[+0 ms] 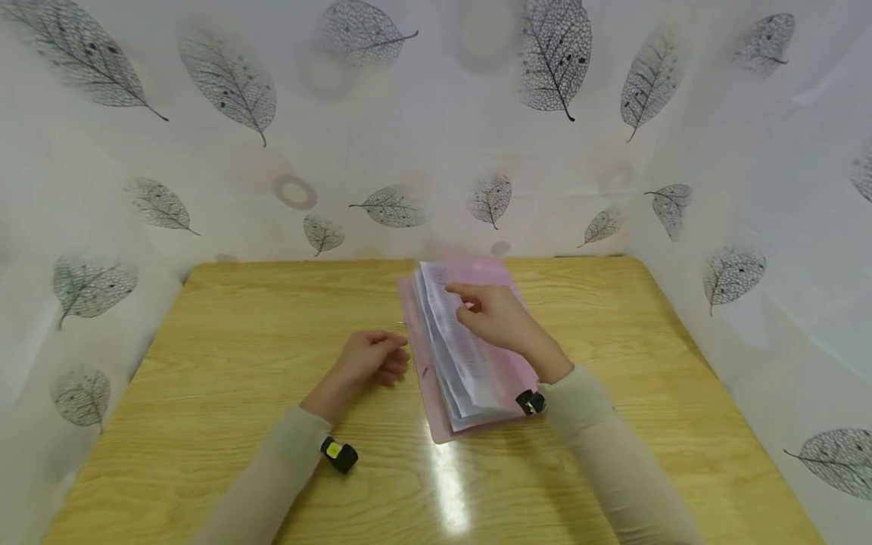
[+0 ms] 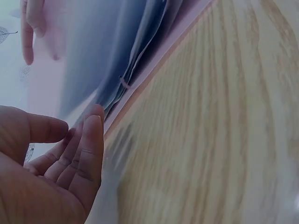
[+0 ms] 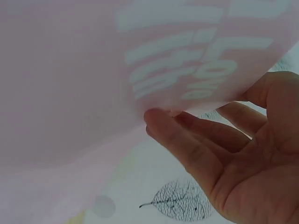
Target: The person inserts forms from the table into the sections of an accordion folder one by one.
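A pink folder (image 1: 436, 425) lies at a slant on the wooden table, with a stack of white printed pages (image 1: 458, 341) in it. My right hand (image 1: 500, 316) is above the pages. In the right wrist view its fingertips pinch the edge of the raised, translucent pink cover (image 3: 70, 93), which carries pale lettering. My left hand (image 1: 371, 357) is just left of the folder, fingers loosely bent and nothing visibly held. A small fastener (image 2: 124, 83) shows along the pages' edge in the left wrist view.
The wooden table (image 1: 272, 318) reaches out on both sides of the folder. Behind and beside it hangs a pale curtain (image 1: 422, 136) with leaf prints. Black straps sit near both wrists.
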A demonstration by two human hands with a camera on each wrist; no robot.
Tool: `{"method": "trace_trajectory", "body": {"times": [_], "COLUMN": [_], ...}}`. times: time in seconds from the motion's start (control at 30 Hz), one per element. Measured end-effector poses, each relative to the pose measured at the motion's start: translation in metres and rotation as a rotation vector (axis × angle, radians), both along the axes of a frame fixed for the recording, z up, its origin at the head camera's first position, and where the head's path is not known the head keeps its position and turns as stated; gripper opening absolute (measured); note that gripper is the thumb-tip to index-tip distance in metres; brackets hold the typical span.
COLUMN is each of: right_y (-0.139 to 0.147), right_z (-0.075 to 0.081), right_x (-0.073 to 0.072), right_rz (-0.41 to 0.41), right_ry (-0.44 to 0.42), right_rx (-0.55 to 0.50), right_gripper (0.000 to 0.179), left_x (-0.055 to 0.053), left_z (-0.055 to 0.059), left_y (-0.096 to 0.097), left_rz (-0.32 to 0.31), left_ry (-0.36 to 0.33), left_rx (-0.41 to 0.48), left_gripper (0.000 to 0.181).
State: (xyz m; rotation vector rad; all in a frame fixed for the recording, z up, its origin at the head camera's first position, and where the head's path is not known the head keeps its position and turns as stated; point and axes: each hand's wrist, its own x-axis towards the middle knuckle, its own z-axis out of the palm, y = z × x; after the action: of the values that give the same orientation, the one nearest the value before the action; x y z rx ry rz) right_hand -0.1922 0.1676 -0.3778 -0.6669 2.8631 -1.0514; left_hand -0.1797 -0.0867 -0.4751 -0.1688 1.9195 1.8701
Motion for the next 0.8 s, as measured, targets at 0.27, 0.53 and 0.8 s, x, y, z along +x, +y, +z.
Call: {"method": "trace_trajectory", "body": {"times": [0.27,0.53,0.8], "right_y": [-0.021,-0.025,-0.019], "right_z": [-0.016,-0.031,-0.05], "right_x": [0.006,0.011,0.003], "right_rz": [0.025,0.165,0.081], "right_ry": [-0.048,-0.102,-0.069], "right_rx": [0.116,0.155,0.319], "right_gripper": [0.048,0.046,0.056], "left_x": [-0.009,-0.019,-0.027], "left_z": [0.015,0.033,0.041], "left_y": [-0.021,-0.042,-0.068], "left_rz": [-0.014,0.045,0.062], "left_ry": [0.06,0.101,0.551], "left_rx": [-0.06,-0.054,-0.591], "left_gripper": [0.037,0.047,0.045]}}
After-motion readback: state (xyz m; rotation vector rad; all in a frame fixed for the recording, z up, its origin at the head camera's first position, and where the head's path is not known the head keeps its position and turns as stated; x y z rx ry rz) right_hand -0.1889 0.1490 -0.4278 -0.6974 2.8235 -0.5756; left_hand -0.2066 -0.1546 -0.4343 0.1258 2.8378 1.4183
